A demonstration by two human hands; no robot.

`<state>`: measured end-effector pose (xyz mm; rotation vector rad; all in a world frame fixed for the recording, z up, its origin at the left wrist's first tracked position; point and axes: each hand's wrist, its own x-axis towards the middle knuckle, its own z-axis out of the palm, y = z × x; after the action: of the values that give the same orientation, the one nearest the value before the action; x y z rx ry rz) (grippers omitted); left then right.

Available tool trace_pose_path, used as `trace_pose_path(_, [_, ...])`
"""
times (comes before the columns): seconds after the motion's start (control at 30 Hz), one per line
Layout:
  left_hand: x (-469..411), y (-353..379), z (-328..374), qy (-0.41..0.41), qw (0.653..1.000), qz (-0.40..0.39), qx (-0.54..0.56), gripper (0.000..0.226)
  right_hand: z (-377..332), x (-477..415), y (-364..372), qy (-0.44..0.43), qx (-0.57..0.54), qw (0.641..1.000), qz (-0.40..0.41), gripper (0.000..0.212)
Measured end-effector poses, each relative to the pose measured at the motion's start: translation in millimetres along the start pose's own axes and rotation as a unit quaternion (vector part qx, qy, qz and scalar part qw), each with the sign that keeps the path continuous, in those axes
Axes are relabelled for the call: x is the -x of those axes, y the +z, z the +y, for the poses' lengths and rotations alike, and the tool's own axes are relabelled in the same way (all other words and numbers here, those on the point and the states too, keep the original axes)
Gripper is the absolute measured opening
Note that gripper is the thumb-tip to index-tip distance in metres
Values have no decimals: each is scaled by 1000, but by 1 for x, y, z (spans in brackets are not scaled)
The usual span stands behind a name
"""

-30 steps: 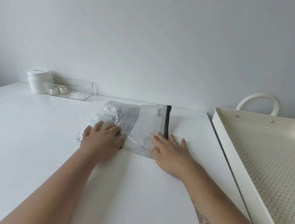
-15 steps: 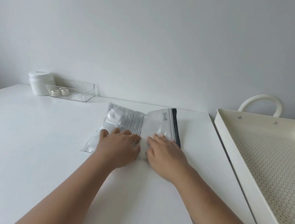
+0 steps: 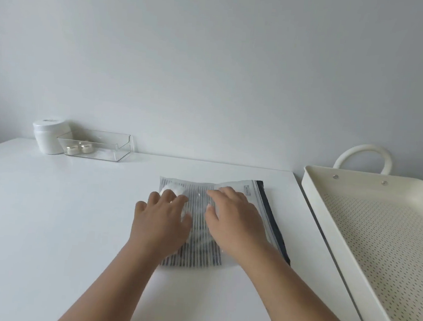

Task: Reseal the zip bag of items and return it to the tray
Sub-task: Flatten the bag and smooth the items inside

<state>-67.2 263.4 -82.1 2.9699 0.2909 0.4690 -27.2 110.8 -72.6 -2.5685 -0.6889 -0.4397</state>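
Note:
A clear zip bag with black stripes lies flat on the white table, its dark zip strip along the right edge. A white round item bulges inside near its far left corner. My left hand lies palm down on the bag's left part, fingers spread toward that item. My right hand presses flat on the bag's right part, just left of the zip strip. Neither hand grips anything. The cream perforated tray sits to the right, beside the table.
A white jar and a clear plastic box holding two small round pieces stand at the table's far left against the wall. The tray has a looped handle at its far end.
The bag now lies nearer me and further right, flatter, with its stripes showing. Both hands slid forward over it and lie side by side on top.

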Motion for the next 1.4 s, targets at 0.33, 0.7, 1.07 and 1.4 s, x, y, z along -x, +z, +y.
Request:
trace_pose_path(0.33, [-7, 17, -2, 3, 994, -93, 65, 56, 10, -34, 46, 21, 83, 988, -133, 54])
trace_pose_path(0.7, [-10, 19, 0, 13, 994, -105, 32, 57, 26, -38, 49, 66, 50, 978, -192, 56])
trace_pose_path(1.07, [-6, 18, 3, 9, 995, -95, 16, 55, 40, -35, 45, 86, 80, 977, -179, 64])
trace_pose_path(1.4, [0, 14, 9, 35, 995, -88, 16, 59, 73, -52, 17, 220, 173, 945, -166, 61])
